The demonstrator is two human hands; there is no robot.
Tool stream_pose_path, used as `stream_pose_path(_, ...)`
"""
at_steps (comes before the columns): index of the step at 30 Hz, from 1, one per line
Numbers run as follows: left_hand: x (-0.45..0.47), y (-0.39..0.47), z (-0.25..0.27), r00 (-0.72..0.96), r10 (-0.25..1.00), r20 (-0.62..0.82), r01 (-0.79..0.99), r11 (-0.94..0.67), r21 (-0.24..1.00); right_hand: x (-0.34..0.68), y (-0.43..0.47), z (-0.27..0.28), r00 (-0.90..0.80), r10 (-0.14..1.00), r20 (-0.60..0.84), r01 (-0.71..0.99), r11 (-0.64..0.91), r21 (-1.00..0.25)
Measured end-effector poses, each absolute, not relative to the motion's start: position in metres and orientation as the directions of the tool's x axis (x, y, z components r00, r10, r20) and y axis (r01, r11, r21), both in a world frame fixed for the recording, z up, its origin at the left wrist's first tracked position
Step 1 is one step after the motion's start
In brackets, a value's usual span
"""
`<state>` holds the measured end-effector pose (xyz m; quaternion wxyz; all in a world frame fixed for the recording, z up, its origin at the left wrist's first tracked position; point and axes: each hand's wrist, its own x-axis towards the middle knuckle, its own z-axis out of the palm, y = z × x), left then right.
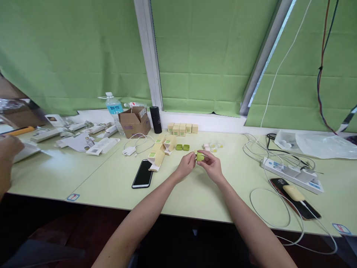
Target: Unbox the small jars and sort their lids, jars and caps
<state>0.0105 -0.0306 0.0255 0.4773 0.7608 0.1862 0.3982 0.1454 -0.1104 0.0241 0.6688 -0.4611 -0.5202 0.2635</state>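
Green case [200,156] | small, blocky (corners look rounded) | right hand [213,166] gripping it | left hand [186,166] pinching its edge

Bare forearms [147,210] angle inward over the tabletop's [195,197] near edge; left hand [185,166] curled, right hand [212,166] pinching, fingertips close together.

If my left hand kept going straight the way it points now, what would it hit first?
Most likely the small green item held in your right hand, directly beside the fingertips of your left hand. They may be touching it; the depth is unclear.
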Motion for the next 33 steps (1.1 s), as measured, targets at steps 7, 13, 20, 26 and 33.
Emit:
stream_pose_path(7, 0.019, -0.032, 0.022, 0.638, 0.694, 0.333, -0.22, -0.25, 0.943, 0.144, -0.106, 0.019, 0.334, 0.823, 0.46, 0.155, 0.434, -0.888)
stream_pose_path(13, 0.019, -0.023, 0.019, 0.625, 0.769, 0.136, -0.156, -0.048, 0.987, 0.144, -0.103, 0.016, 0.388, 0.779, 0.493, 0.275, 0.412, -0.868)
stream_pose_path(20, 0.01, -0.011, 0.016, 0.54, 0.811, 0.226, -0.186, -0.147, 0.972, 0.146, -0.107, 0.014, 0.394, 0.729, 0.56, 0.486, 0.352, -0.8)
stream_pose_path(26, 0.006, -0.025, 0.016, 0.556, 0.69, 0.464, -0.076, -0.513, 0.855, 0.144, -0.107, 0.014, 0.433, 0.714, 0.55, 0.512, 0.307, -0.802)
stream_pose_path(33, 0.011, -0.028, 0.011, 0.516, 0.698, 0.497, 0.054, -0.605, 0.794, 0.139, -0.107, 0.015, 0.47, 0.737, 0.486, 0.426, 0.293, -0.856)
